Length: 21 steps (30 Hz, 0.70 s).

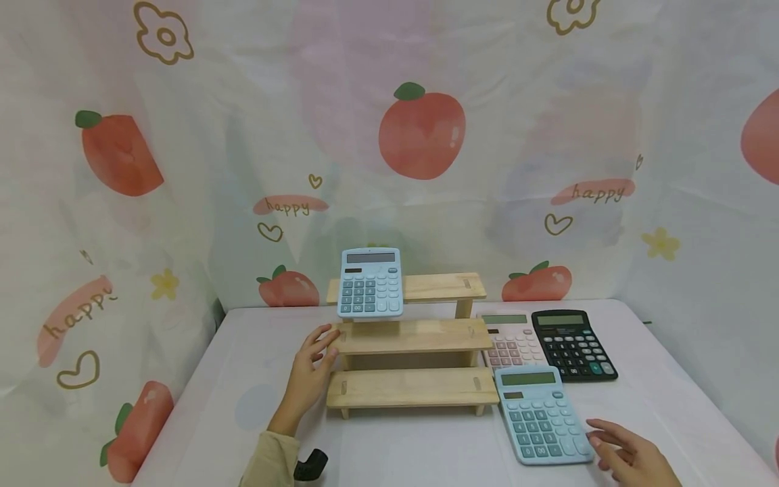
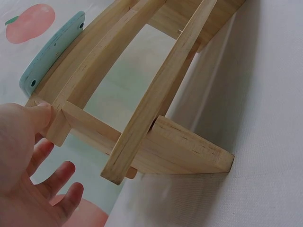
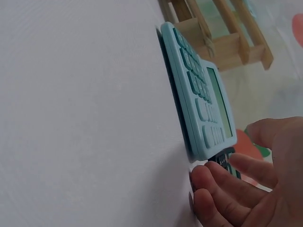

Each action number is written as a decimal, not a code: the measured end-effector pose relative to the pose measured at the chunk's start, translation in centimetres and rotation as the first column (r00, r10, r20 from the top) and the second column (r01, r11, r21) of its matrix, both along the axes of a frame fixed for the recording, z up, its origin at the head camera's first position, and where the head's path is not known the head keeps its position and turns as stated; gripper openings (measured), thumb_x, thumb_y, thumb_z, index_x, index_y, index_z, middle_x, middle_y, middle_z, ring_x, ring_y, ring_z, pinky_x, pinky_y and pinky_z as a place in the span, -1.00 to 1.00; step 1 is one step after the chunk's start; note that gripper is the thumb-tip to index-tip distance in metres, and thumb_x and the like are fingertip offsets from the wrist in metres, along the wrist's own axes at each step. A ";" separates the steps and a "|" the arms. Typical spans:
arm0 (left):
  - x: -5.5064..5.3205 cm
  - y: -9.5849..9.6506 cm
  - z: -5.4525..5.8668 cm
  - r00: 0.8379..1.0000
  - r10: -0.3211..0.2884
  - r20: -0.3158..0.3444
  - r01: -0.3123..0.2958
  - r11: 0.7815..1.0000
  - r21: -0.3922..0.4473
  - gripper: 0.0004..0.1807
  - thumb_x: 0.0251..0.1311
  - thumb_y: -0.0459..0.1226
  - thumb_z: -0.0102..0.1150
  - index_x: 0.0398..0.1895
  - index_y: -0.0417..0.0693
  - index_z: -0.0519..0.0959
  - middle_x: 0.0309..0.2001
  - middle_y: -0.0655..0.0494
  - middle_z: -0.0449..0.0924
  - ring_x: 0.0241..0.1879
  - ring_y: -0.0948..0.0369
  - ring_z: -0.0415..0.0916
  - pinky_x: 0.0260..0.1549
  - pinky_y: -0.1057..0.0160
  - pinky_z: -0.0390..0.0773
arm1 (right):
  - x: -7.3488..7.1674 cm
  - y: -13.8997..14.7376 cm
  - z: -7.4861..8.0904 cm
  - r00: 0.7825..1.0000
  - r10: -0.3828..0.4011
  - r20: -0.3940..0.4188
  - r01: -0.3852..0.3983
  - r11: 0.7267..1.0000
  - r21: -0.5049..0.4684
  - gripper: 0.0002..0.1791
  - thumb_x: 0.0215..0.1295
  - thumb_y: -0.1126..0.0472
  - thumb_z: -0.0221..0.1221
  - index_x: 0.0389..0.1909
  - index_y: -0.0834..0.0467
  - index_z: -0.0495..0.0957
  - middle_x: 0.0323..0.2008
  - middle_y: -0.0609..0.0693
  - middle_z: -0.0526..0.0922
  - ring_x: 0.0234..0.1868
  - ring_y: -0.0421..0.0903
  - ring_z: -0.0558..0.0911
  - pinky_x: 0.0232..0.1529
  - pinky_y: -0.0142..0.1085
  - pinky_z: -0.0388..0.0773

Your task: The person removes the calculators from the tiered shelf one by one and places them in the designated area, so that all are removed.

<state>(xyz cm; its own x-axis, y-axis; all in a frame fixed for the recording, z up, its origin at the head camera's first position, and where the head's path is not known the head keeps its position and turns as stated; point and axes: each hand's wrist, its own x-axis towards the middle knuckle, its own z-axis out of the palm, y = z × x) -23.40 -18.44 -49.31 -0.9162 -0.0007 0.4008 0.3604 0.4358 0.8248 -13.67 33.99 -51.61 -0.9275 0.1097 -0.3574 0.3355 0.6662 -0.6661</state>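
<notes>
My left hand is at the left end of a three-tier wooden stand, its fingertips right at the middle shelf's end. In the left wrist view the thumb overlaps the wood and the other fingers spread loosely below. A light blue calculator leans upright on the top shelf. Lower right, my right hand is beside a second light blue calculator lying on the table. Its fingers are loosely bent with nothing between them; in the right wrist view the fingertips are close to the calculator's corner.
Behind the second blue calculator lie a pink-and-white calculator and a black calculator, right of the stand. A black curved object shows beside the left sleeve. A fruit-printed cloth hangs behind the white table.
</notes>
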 end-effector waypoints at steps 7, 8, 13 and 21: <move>0.1 0.1 0.1 1.000 0.000 0.004 0.000 1.000 0.002 -0.58 0.43 -0.23 0.16 0.29 -0.16 0.56 0.44 -0.19 0.36 0.42 -0.20 0.32 0.12 -0.28 0.47 | -0.1 0.1 0.5 0.999 -0.013 -0.047 0.015 0.999 0.037 -0.18 0.50 -0.22 0.03 0.43 0.38 0.24 0.18 0.45 0.54 -0.30 -0.15 0.61 -0.37 -0.36 0.54; 0.1 0.1 0.1 1.000 0.000 0.005 0.000 1.000 0.002 -0.58 0.43 -0.23 0.15 0.29 -0.16 0.56 0.44 -0.17 0.37 0.42 -0.19 0.32 0.12 -0.27 0.48 | -0.1 0.1 0.6 0.999 -0.018 -0.047 0.020 0.999 0.037 -0.21 0.51 -0.19 0.04 0.43 0.37 0.24 0.20 0.45 0.54 -0.30 -0.15 0.61 -0.36 -0.37 0.55; 0.1 0.1 0.0 1.000 -0.001 0.007 0.001 1.000 0.006 -0.58 0.43 -0.23 0.15 0.29 -0.14 0.57 0.44 -0.12 0.38 0.42 -0.17 0.33 0.12 -0.27 0.48 | -0.3 -0.2 1.6 0.994 0.000 -0.107 0.005 0.999 0.047 -0.33 0.54 -0.05 0.03 0.40 0.39 0.29 0.21 0.43 0.55 -0.29 -0.17 0.65 -0.33 -0.42 0.59; 0.0 0.0 -0.1 1.000 -0.004 -0.003 0.004 1.000 0.024 -0.60 0.43 -0.24 0.15 0.28 -0.12 0.58 0.44 -0.10 0.39 0.42 -0.16 0.33 0.10 -0.27 0.48 | -0.8 -1.2 3.5 0.978 0.055 -0.199 -0.046 0.998 0.048 -0.42 0.57 0.09 0.04 0.38 0.43 0.30 0.14 0.38 0.62 -0.33 -0.23 0.64 -0.28 -0.46 0.62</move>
<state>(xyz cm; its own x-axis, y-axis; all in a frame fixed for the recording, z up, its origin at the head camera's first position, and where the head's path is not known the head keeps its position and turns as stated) -23.39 -18.43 -49.39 -0.9151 -0.0069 0.4031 0.3643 0.4142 0.8341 -14.43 32.78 -48.12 -0.9845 0.0721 -0.1597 0.1632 0.7084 -0.6867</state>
